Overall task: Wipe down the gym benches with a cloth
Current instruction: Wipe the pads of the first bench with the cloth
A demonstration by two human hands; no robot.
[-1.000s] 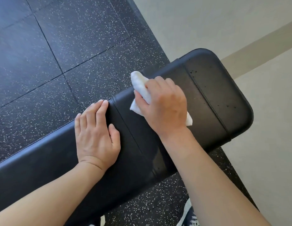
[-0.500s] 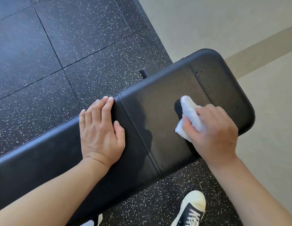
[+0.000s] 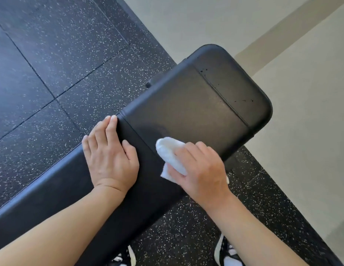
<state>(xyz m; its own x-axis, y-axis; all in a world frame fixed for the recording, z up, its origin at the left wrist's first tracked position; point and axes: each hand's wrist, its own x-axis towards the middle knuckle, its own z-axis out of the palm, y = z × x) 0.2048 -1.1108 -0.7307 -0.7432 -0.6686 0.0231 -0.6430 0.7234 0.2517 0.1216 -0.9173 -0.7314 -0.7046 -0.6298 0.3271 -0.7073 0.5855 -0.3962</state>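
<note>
The black bench (image 3: 186, 116) lies across my view on a diagonal. Its long axis runs from about 8 o'clock, where it leaves the picture at the lower left, to about 2 o'clock, where its rounded end points toward the pale floor (image 3: 301, 150). Two seams cross the pad. One is near the rounded end, and the other is just beside my left fingertips.

My left hand (image 3: 111, 156) rests flat on the pad, near the middle of the picture. Its fingers are straight and lie close together, and they point to about 12 o'clock. The fingertips reach the far edge of the pad, and the thumb stands a little apart from them, toward 2 o'clock. This hand holds nothing.

My right hand (image 3: 202, 169) is at about 3 o'clock from the left one, close to the near edge of the pad. Its fingers are curled over the white cloth (image 3: 171, 154) and grip it against the pad. The cloth is bunched, and it sticks out past my fingertips toward 10 o'clock.

The dark speckled mat (image 3: 52, 73) lies under the bench. At 6 o'clock I see my two black and white shoes (image 3: 225, 252) on the mat.
</note>
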